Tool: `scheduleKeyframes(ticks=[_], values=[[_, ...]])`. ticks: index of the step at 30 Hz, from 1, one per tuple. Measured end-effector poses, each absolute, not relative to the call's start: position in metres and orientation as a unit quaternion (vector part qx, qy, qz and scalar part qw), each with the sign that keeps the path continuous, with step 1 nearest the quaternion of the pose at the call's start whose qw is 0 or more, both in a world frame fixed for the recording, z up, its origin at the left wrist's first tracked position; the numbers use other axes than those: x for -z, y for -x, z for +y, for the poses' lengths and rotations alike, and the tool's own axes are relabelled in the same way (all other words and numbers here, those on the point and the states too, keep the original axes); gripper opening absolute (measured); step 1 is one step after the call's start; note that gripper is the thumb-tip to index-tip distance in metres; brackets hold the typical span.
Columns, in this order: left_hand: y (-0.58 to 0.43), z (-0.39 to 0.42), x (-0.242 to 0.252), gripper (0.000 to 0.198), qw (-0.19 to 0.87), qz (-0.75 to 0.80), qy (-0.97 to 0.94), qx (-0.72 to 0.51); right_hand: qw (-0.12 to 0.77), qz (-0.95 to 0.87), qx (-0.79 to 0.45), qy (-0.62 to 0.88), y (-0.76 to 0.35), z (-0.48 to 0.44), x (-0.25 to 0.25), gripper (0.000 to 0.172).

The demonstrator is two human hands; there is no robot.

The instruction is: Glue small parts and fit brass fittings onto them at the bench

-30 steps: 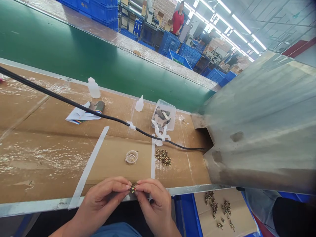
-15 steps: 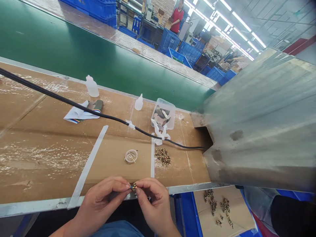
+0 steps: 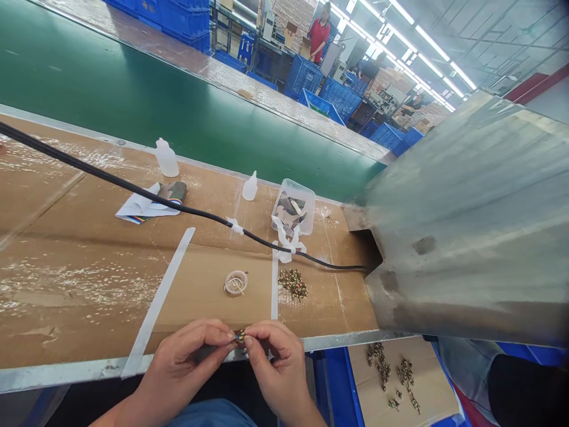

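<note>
Between the fingertips of both hands, at the table's front edge, is a small brass-coloured part with dark bits (image 3: 240, 337); its exact kind is too small to make out. My left hand (image 3: 189, 353) pinches its left end and my right hand (image 3: 278, 362) pinches its right end. Just beyond them, on the cardboard, stands a small round clear dish (image 3: 235, 283) with a thin pale stick in it. Right of the dish, past a strip of white tape (image 3: 274, 284), lies a pile of similar small brass-coloured parts (image 3: 293, 283).
A black cable (image 3: 200, 212) crosses the table into a metal housing (image 3: 466, 237). Behind it are two white squeeze bottles (image 3: 166, 159), a folded cloth (image 3: 172, 193) and a clear plastic box (image 3: 306, 222). More parts lie on cardboard (image 3: 427, 379) lower right. A green conveyor belt (image 3: 178, 112) runs beyond.
Both hands stay in nearly the same place with the small part between them. The view shifts very slightly; a person in the background moves a little.
</note>
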State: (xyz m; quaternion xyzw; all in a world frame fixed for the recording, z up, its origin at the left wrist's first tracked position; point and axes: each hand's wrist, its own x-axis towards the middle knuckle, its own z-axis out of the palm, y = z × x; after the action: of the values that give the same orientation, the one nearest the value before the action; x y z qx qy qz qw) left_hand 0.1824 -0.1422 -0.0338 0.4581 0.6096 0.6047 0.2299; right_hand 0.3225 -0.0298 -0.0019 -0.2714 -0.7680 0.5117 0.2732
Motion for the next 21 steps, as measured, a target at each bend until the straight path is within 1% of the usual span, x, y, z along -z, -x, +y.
scheduleKeyframes(ticks=[6,9,12,15,18,21], values=[[-0.183,-0.1437,0.0354,0.021,0.235,0.621,-0.444,-0.602,0.272,-0.773,-0.504,0.272,-0.3221,-0.029,0.0005,0.012],[-0.184,-0.145,0.0371,0.02,0.261,0.627,-0.428,-0.596,0.272,-0.777,-0.5,0.27,-0.3214,-0.0306,-0.0007,0.011],[-0.1848,-0.1451,0.0373,0.017,0.309,0.627,-0.399,-0.594,0.269,-0.776,-0.496,0.281,-0.3196,-0.0324,-0.0021,0.012],[-0.1841,-0.143,0.0352,0.011,0.385,0.613,-0.353,-0.593,0.257,-0.773,-0.497,0.3,-0.3182,-0.0331,-0.0028,0.013],[-0.1819,-0.1396,0.032,0.015,0.456,0.596,-0.32,-0.578,0.249,-0.771,-0.496,0.312,-0.318,-0.0324,-0.0024,0.013],[-0.1791,-0.1375,0.0303,0.02,0.481,0.597,-0.341,-0.544,0.246,-0.772,-0.495,0.314,-0.3185,-0.0305,-0.0019,0.013]])
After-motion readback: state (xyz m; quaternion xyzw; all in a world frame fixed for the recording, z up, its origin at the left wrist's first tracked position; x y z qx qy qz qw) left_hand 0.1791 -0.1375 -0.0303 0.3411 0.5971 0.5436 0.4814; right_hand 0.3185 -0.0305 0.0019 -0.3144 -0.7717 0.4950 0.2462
